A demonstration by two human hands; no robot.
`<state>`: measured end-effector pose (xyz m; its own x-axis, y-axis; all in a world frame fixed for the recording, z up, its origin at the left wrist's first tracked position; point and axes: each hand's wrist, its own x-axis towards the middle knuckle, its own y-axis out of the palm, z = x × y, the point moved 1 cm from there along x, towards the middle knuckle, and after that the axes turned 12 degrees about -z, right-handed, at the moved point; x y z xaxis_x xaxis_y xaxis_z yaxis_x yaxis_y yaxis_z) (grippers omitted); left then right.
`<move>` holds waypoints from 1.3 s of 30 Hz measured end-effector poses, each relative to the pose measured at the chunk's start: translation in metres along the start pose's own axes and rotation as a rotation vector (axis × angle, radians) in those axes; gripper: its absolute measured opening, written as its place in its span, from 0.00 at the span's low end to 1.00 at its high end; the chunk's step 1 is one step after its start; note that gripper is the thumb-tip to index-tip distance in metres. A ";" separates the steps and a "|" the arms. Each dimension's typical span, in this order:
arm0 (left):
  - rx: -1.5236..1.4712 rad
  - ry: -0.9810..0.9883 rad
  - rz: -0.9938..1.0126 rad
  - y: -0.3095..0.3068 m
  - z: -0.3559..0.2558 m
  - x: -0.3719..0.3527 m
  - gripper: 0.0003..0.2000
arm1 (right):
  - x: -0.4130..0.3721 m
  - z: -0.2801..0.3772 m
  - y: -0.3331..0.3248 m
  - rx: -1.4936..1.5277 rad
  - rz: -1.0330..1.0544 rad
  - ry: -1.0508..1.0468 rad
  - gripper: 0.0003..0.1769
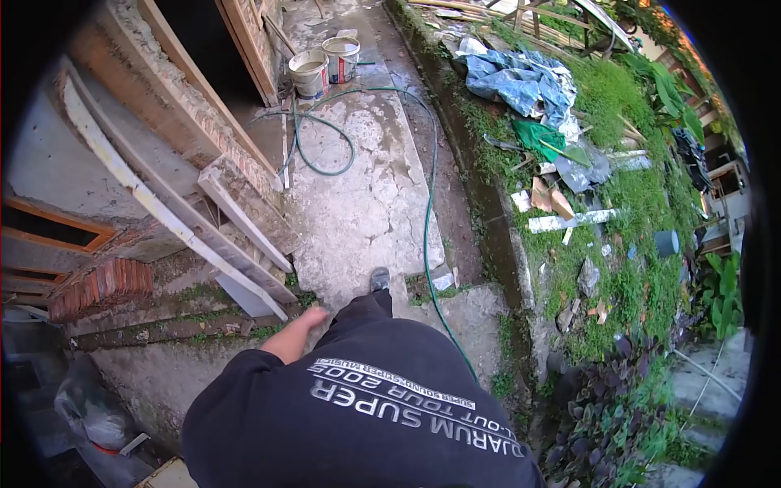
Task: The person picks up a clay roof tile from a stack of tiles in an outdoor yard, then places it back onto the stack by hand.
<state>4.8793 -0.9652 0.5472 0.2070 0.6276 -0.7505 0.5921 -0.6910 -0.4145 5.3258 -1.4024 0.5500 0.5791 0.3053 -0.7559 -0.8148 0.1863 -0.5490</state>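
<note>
My left hand (pixel 312 317) hangs in front of my left thigh, blurred, and its fingers do not show clearly enough to say if they are closed. Nothing is seen sticking out of it. My right hand is out of view, beyond the black shirt over my body. One shoe (pixel 380 279) stands on the cracked concrete path (pixel 366 195). Close to the left hand, the lower ends of long boards (pixel 179 232) lean against the wall. A green hose (pixel 429 236) runs along the path to my right and loops farther ahead.
Two white buckets (pixel 309 75) stand by the doorway ahead. A low concrete edge (pixel 480 211) borders the grass on the right, where a blue tarp (pixel 525 79), wood scraps (pixel 551 199) and a grey bucket (pixel 666 243) lie. Stacked bricks (pixel 102 289) are at left.
</note>
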 end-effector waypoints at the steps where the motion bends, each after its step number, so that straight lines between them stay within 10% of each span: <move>1: -0.028 0.065 -0.087 -0.007 -0.030 0.025 0.23 | 0.020 0.009 -0.001 -0.017 -0.004 -0.002 0.21; 9: -0.230 0.237 -0.228 -0.075 -0.220 0.082 0.28 | 0.037 0.217 -0.073 0.607 -0.131 0.145 0.27; 26: -0.102 -0.319 0.103 -0.048 -0.111 0.092 0.15 | 0.115 0.273 -0.106 0.137 0.014 0.062 0.17; 33: -0.362 -0.230 -0.152 -0.081 -0.225 0.124 0.12 | 0.202 0.383 -0.160 0.183 0.082 0.079 0.13; 39: -0.191 -0.088 -0.308 -0.110 -0.362 0.186 0.29 | 0.322 0.498 -0.212 0.539 0.043 -0.021 0.23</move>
<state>5.1351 -0.6427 0.6392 -0.0658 0.7567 -0.6504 0.7524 -0.3905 -0.5304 5.6718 -0.8782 0.6009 0.5487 0.3406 -0.7635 -0.7391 0.6245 -0.2526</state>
